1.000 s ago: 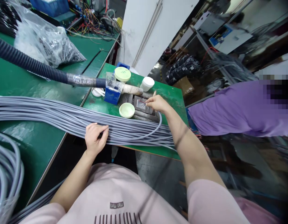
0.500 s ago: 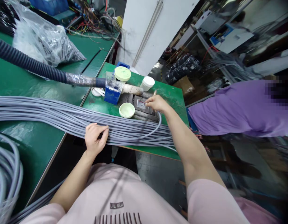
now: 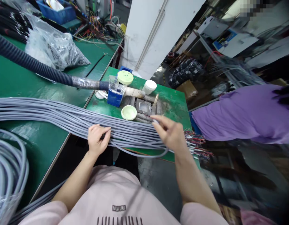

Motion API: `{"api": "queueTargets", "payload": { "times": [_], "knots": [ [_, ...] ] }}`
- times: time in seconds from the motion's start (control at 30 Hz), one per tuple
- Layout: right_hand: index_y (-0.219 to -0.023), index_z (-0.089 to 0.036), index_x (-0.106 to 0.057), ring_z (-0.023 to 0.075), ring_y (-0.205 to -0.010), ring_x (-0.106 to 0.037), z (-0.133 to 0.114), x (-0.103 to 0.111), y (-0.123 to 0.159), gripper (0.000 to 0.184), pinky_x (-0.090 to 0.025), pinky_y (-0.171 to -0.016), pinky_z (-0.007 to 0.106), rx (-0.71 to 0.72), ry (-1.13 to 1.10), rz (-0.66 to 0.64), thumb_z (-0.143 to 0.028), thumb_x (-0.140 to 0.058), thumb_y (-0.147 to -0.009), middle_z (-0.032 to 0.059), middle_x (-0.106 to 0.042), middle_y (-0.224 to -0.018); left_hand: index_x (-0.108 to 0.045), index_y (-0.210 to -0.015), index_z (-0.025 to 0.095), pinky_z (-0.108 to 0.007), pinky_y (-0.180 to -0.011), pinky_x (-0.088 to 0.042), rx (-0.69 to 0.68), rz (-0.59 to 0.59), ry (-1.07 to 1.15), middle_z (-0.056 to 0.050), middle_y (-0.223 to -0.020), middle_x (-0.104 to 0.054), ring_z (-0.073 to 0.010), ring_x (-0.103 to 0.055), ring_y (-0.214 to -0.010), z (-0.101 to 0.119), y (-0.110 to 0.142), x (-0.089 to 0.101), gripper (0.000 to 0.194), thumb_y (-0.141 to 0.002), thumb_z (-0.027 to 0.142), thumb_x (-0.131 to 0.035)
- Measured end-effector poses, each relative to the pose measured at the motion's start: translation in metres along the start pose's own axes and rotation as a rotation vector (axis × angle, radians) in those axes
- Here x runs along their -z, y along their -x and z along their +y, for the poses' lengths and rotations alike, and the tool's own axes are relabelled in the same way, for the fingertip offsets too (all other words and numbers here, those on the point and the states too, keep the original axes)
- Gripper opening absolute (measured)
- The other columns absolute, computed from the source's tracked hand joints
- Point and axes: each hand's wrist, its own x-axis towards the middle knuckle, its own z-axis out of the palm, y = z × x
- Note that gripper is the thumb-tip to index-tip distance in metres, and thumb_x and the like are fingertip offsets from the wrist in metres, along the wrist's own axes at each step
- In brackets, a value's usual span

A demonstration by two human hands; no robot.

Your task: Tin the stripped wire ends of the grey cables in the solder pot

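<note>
My right hand [image 3: 171, 132] pinches a grey cable near its end, above the right part of the cable bundle [image 3: 71, 114]. Below that hand the loose grey cable [image 3: 139, 155] curves in a bow along the table's front edge. My left hand [image 3: 98, 140] lies against the near side of the bundle, thumb and forefinger together; what is inside its grip is hidden. Just beyond my right hand is a square pot [image 3: 144, 107] with a shiny silvery surface, and a wooden stick [image 3: 155, 103] beside it. Stripped red, white and dark wire ends [image 3: 197, 143] spread from the bundle's right end.
A ribbed hose [image 3: 46, 70] ends in a pale nozzle [image 3: 135, 92] by the pot, over a blue box [image 3: 115, 97]. Around it stand a pale green dish [image 3: 129, 112], a green lid [image 3: 125, 77] and a white tub [image 3: 149, 87]. A person in purple [image 3: 247, 114] is at the right.
My right hand has drawn the cable end away from the pot, back toward me over the bundle. The loose cable's bow now hangs lower. My left hand stays at the bundle; the view shifted slightly.
</note>
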Motion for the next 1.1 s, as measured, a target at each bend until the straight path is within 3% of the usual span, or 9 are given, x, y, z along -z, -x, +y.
{"api": "queueTargets", "payload": {
  "times": [0.07, 0.13, 0.23, 0.43, 0.63, 0.83, 1.0, 1.1],
  "knots": [
    [-0.113, -0.019, -0.067, 0.0133, -0.058, -0.06, -0.015, -0.004, 0.035, 0.028, -0.042, -0.058, 0.026, 0.232, 0.13, 0.125, -0.02, -0.052, -0.088, 0.0042, -0.071, -0.075, -0.067, -0.084, 0.021, -0.039, -0.089, -0.047, 0.027, -0.008, -0.012, -0.001, -0.074, -0.072, -0.0143, -0.065, -0.068, 0.001, 0.0, 0.001, 0.006, -0.08, 0.019, -0.063],
    [-0.118, -0.019, -0.063, 0.0121, -0.051, -0.055, -0.024, -0.01, 0.06, 0.033, -0.038, -0.054, 0.027, 0.389, 0.225, 0.22, -0.014, -0.055, -0.087, 0.001, -0.067, -0.064, -0.067, -0.084, 0.021, -0.039, -0.09, -0.046, 0.049, -0.012, -0.02, -0.001, -0.075, -0.072, -0.0142, -0.065, -0.068, 0.003, 0.0, 0.001, 0.005, -0.081, 0.02, -0.063],
    [-0.127, -0.019, -0.056, 0.0118, -0.043, -0.046, -0.029, -0.018, 0.08, 0.046, -0.033, -0.05, 0.03, 0.474, 0.248, 0.319, -0.007, -0.058, -0.083, -0.0047, -0.056, -0.05, -0.067, -0.083, 0.021, -0.04, -0.09, -0.046, 0.066, 0.0, 0.005, -0.001, -0.074, -0.072, -0.0138, -0.064, -0.068, 0.009, 0.0, 0.002, 0.005, -0.081, 0.02, -0.063],
    [-0.135, -0.019, -0.049, 0.0113, -0.042, -0.042, -0.029, -0.021, 0.093, 0.054, -0.031, -0.049, 0.03, 0.466, 0.203, 0.378, -0.005, -0.058, -0.083, -0.006, -0.052, -0.048, -0.069, -0.085, 0.021, -0.035, -0.073, -0.051, 0.182, -0.04, 0.374, -0.003, -0.075, -0.07, -0.0165, -0.063, -0.073, 0.039, 0.007, -0.001, 0.007, -0.081, 0.021, -0.064],
    [-0.127, -0.021, -0.057, 0.011, -0.043, -0.049, -0.032, -0.025, 0.1, 0.043, -0.035, -0.05, 0.028, 0.367, 0.178, 0.376, -0.009, -0.055, -0.086, -0.0035, -0.059, -0.051, -0.073, -0.084, 0.02, -0.032, -0.068, -0.052, 0.599, -0.266, 0.814, -0.006, -0.077, -0.07, -0.0165, -0.063, -0.072, 0.074, 0.013, -0.011, 0.016, -0.076, 0.033, -0.071],
    [-0.117, -0.017, -0.063, 0.013, -0.058, -0.065, -0.04, -0.032, 0.099, 0.032, -0.047, -0.058, 0.025, 0.261, 0.106, 0.389, -0.01, -0.054, -0.087, 0.0058, -0.075, -0.078, -0.074, -0.085, 0.02, -0.033, -0.073, -0.054, 0.938, -0.46, 1.246, -0.004, -0.077, -0.071, -0.0162, -0.065, -0.071, 0.102, 0.013, -0.032, 0.033, -0.06, 0.04, -0.083],
    [-0.119, -0.019, -0.062, 0.013, -0.059, -0.067, -0.045, -0.036, 0.098, 0.034, -0.048, -0.06, 0.024, 0.238, 0.092, 0.407, -0.009, -0.053, -0.087, 0.0052, -0.075, -0.083, -0.073, -0.077, 0.018, -0.03, -0.075, -0.053, 1.057, -0.362, 1.358, -0.003, -0.081, -0.071, -0.0146, -0.063, -0.075, 0.12, 0.008, -0.04, 0.028, -0.061, 0.038, -0.083],
    [-0.121, -0.021, -0.06, 0.012, -0.058, -0.064, -0.048, -0.042, 0.101, 0.037, -0.048, -0.059, 0.024, 0.212, 0.029, 0.41, -0.01, -0.054, -0.087, 0.0041, -0.075, -0.085, -0.071, -0.07, 0.015, -0.025, -0.073, -0.05, 1.1, -0.324, 1.352, -0.001, -0.072, -0.067, -0.0109, -0.06, -0.07, 0.123, 0.005, -0.039, 0.023, -0.062, 0.034, -0.082]
  ]
}}
